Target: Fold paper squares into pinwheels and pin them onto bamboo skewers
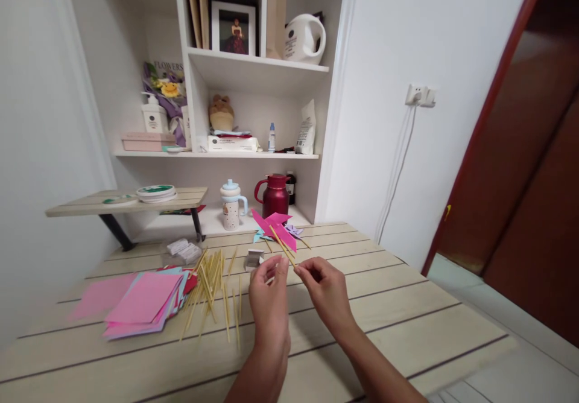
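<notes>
- Currently both hands sit at centre frame, raised just above the bench (389, 306), fingertips nearly meeting
- right hand (326, 288): thumb and forefinger pinched shut on the near end of a thin wooden stick (281, 244); other fingers curled loosely
- left hand (270, 291): fingers bent in toward the same stick end, tips touching or almost touching it; can't tell whether it truly grips or only steadies
- stick slants up and away toward upper left, far end lying across a pink paper pinwheel (275, 225) at the back of the bench; can't tell whether the stick is fixed to it
- spare sticks (212, 288) scattered left of centre, beside a stack of pink paper squares (145, 303) at lower left
- small white folded piece (253, 260) lies just behind the left hand
- risk: stick is thin and held only at its tip, so a sideways twist could snap it or let it slip out
- risk: pulling on it could drag or tear the pinwheel, and loose sticks close by could roll if knocked
</notes>
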`<state>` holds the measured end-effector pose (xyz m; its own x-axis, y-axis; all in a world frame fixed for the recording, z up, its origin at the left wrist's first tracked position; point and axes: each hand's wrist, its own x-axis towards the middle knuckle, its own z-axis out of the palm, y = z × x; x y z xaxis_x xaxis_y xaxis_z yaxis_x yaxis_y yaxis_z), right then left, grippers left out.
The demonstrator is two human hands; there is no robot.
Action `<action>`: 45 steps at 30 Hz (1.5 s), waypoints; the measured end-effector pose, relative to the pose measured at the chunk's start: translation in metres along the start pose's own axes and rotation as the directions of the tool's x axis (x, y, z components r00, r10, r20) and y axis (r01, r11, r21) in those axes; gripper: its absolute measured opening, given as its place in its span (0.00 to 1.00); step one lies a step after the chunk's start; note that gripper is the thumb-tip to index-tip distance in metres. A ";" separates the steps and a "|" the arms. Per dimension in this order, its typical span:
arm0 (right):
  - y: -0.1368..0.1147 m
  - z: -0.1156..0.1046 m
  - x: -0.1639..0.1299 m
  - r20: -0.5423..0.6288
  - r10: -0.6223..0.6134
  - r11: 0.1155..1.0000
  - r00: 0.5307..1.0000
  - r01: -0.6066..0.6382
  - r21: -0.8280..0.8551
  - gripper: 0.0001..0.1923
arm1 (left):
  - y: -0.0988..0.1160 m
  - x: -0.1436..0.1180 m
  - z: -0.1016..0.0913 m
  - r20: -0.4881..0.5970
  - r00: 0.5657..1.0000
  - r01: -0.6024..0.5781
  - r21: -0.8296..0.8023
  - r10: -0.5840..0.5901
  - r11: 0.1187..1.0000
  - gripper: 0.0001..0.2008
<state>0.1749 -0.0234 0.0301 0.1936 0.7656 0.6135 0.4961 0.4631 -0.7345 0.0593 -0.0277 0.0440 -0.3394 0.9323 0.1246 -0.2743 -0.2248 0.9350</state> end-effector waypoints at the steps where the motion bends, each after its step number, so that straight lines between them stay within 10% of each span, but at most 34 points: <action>1: -0.002 0.000 -0.002 0.000 -0.005 1.000 1.000 0.005 0.000 0.13 | -0.001 -0.003 0.001 -0.002 1.000 0.004 -0.005 -0.004 1.000 0.18; 21: 0.003 0.004 -0.012 -0.025 -0.036 0.999 0.999 0.036 0.015 0.12 | -0.011 -0.007 0.020 0.016 0.998 0.068 -0.056 -0.067 0.996 0.10; 30: 0.008 -0.007 -0.013 0.123 0.031 0.999 0.992 -0.028 -0.031 0.17 | -0.010 0.020 -0.005 0.191 0.980 0.045 0.069 -0.058 0.997 0.20; 40: 0.002 -0.015 0.061 -0.034 0.194 0.924 0.980 -0.171 0.343 0.28 | -0.034 0.047 -0.036 0.279 0.960 -0.061 0.228 -0.005 0.972 0.23; 45: -0.002 -0.008 0.084 0.230 0.237 0.763 0.944 -0.327 0.558 0.31 | -0.038 0.041 -0.035 0.321 0.945 -0.155 0.253 0.068 0.955 0.22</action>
<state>0.1966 0.0363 0.0854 0.1055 0.9350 0.3386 -0.1573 0.3519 -0.9227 0.0246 0.0092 0.0023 -0.0501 0.9564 0.2878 0.0187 -0.2872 0.9577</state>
